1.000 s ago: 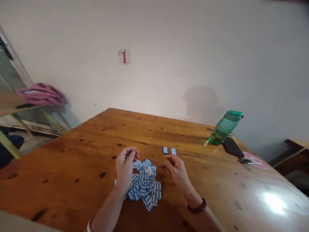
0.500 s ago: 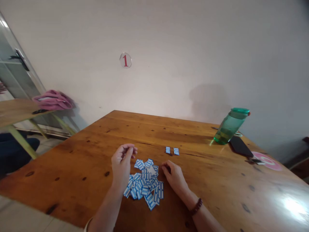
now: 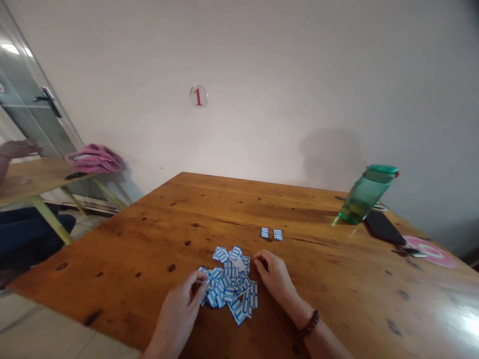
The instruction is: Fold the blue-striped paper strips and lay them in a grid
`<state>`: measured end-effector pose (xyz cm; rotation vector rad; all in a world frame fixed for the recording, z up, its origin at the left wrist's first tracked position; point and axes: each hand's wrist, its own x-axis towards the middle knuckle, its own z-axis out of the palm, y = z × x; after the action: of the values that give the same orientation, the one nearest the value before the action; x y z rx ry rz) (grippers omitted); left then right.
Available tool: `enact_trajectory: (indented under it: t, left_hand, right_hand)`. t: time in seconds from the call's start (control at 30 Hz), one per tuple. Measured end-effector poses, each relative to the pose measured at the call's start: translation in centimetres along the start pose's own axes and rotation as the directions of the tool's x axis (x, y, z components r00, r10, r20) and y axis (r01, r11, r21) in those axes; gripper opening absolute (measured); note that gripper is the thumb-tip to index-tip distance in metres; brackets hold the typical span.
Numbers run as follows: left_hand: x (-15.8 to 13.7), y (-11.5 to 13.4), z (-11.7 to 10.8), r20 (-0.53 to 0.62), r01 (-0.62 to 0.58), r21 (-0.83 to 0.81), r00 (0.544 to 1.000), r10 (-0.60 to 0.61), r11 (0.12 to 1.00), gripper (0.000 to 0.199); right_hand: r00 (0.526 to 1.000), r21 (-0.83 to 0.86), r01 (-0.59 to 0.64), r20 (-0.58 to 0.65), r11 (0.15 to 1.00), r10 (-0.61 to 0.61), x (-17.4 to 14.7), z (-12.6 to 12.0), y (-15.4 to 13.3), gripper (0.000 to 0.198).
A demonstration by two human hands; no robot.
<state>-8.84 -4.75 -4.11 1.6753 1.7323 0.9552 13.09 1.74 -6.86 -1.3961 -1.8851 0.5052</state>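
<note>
A loose heap of small white paper pieces with blue printed borders lies near the front of the wooden table. My left hand is at the heap's left edge, thumb and fingertips slightly apart and touching the pieces. Just right of the heap rests my right hand, its fingers curled in and no paper visible in them. Beyond it, two similar blue-and-white pieces sit side by side, a left one and a right one.
A green bottle stands at the right, with a dark flat phone-like object, keys and a pink round sticker nearby. Another person's hand shows at a second table, which bears a pink cloth.
My left hand has come down and toward me, from above the heap's far left side to its left edge. My right hand stays put. The view has turned slightly left.
</note>
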Motion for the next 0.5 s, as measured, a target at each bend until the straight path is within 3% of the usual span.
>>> enact_trajectory:
  t: [0.3,0.5]
  left_hand:
    - [1.1,2.8,1.5,0.187,-0.133,0.415,0.981,0.059,0.9,0.014]
    - [2.0,3.2,2.0,0.249,-0.208,0.567,0.966,0.075,0.797,0.016]
  right_hand:
    - [1.0,0.036,0.019,-0.024,0.999,-0.018,-0.1,0.1,0.0,0.017]
    - [0.999,0.056,0.016,-0.048,0.998,-0.013,-0.2,0.0,-0.5,0.018]
